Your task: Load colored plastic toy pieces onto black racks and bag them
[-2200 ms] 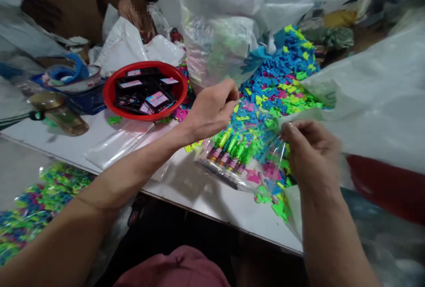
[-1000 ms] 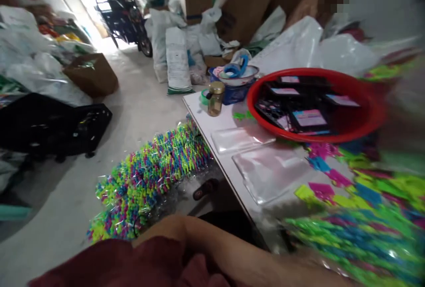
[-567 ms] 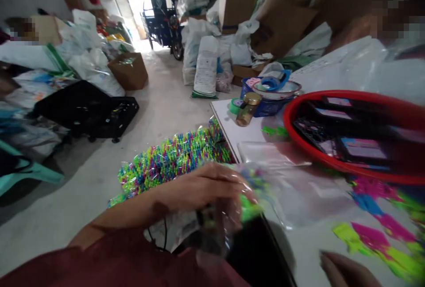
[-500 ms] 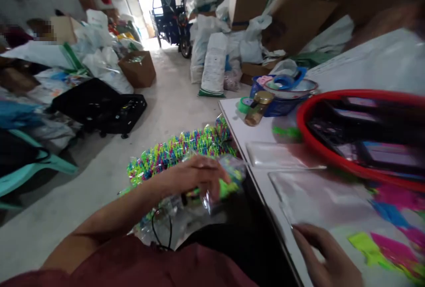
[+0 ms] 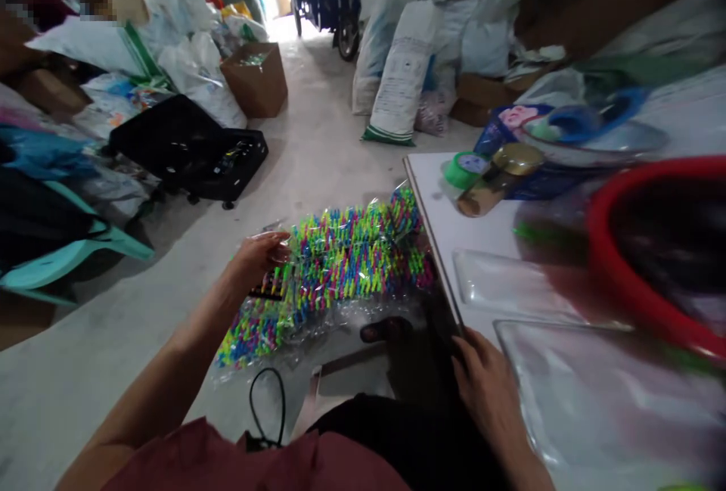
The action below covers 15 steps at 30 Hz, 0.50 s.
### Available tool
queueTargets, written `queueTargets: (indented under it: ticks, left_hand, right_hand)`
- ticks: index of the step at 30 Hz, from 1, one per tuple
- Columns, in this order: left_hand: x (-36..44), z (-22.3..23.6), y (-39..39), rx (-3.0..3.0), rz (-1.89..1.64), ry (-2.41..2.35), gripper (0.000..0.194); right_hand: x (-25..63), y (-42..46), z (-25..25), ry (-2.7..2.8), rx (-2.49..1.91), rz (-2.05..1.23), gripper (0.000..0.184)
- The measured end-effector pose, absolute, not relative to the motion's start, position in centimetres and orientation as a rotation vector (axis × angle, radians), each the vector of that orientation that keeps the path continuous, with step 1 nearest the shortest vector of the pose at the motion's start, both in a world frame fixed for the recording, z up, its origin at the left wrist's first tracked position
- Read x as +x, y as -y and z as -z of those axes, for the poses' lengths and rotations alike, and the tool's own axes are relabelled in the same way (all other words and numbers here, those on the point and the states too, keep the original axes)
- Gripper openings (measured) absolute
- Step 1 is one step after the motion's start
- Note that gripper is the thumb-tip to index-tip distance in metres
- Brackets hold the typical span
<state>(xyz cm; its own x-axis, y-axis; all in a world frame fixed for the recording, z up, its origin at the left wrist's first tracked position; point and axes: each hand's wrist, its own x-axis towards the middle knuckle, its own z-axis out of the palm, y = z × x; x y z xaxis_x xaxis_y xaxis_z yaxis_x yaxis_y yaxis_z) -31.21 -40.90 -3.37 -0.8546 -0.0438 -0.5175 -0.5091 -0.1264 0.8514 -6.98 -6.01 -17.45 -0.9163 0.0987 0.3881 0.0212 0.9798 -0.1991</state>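
My left hand [image 5: 255, 258] is stretched out to the left over the floor, with its fingers closed on a clear packet of colourful pieces [image 5: 271, 284]. The packet hangs at the left edge of a pile of similar packets [image 5: 352, 260] lying on the concrete floor beside the table. My right hand [image 5: 482, 385] lies on the front edge of the white table [image 5: 448, 222]. Its fingers are flat and hold nothing, next to a stack of empty clear bags [image 5: 612, 400].
On the table are a second stack of clear bags [image 5: 510, 287], a red basin [image 5: 635, 271], a gold-lidded jar [image 5: 493, 177], a green tape roll [image 5: 465, 169] and a blue basket with a bowl [image 5: 567, 135]. Sacks, boxes and a black case [image 5: 187, 150] crowd the floor.
My left hand has carried the filled packet off the table, down and left to the floor pile. My right hand drew back to the table's edge. My view swung left.
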Motion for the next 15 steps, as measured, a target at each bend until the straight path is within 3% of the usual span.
queueTargets:
  ticks: [10, 15]
  left_hand:
    - [-41.8, 13.1, 25.8, -0.560, -2.239, -1.417, 0.004]
    - [-45.3, 18.6, 17.3, -0.530, -2.285, -1.361, 0.023]
  right_hand:
    - [-6.2, 5.2, 18.2, 2.697, -0.036, -0.124, 0.028]
    - [-5.4, 3.6, 19.7, 2.704, 0.135, 0.033, 0.025]
